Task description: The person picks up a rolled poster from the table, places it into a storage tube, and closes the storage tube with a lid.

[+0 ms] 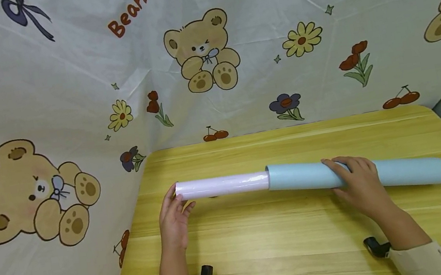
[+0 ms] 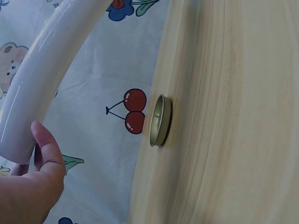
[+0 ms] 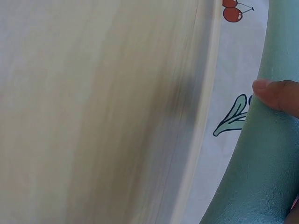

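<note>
In the head view a pale lavender, glossy tube (image 1: 222, 186) runs level above the table, its right end inside the open mouth of a wider light blue roll (image 1: 304, 175). My left hand (image 1: 174, 219) holds the lavender tube's left end; the left wrist view shows the thumb on one side of the tube (image 2: 39, 79) and fingers partly hidden behind it. Further right, my right hand (image 1: 359, 184) grips the blue roll around its middle from above. The right wrist view shows a thumb (image 3: 275, 94) lying against the roll's textured surface (image 3: 261, 163).
A small round gold tin or lid (image 2: 161, 121) sits on the table near its far edge, mostly hidden by the tube in the head view. The wood-grain table (image 1: 275, 246) meets a white cloth backdrop (image 1: 245, 0) printed with bears and flowers.
</note>
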`<state>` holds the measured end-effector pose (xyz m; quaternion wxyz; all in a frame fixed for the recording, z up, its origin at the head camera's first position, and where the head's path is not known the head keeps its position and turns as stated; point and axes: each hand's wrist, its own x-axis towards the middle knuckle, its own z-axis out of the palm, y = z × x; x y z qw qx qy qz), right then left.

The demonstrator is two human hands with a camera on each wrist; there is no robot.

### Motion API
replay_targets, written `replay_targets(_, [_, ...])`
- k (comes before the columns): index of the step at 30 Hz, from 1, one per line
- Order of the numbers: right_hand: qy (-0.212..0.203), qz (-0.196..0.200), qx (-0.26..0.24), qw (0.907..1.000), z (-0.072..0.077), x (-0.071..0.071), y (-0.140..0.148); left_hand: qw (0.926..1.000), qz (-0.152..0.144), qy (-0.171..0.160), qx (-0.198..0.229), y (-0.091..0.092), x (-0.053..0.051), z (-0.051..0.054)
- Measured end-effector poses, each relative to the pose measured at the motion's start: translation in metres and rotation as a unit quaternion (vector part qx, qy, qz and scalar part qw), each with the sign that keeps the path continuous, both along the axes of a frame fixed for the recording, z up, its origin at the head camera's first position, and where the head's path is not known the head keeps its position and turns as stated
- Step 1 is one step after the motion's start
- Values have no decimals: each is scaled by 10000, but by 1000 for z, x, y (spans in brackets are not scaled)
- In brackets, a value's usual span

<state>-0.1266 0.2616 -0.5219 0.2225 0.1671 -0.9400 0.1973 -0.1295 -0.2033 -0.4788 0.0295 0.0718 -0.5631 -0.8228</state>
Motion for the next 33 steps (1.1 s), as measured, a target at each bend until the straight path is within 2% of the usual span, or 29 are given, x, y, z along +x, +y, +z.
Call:
replay_targets(21, [-43, 30, -58, 10000, -2, 2, -4, 9998, -111, 136, 56, 3, 2, 0])
replay_targets(33, [-48, 62, -106, 9999, -1, 1, -8, 9998, 2, 104, 170, 5, 0, -2])
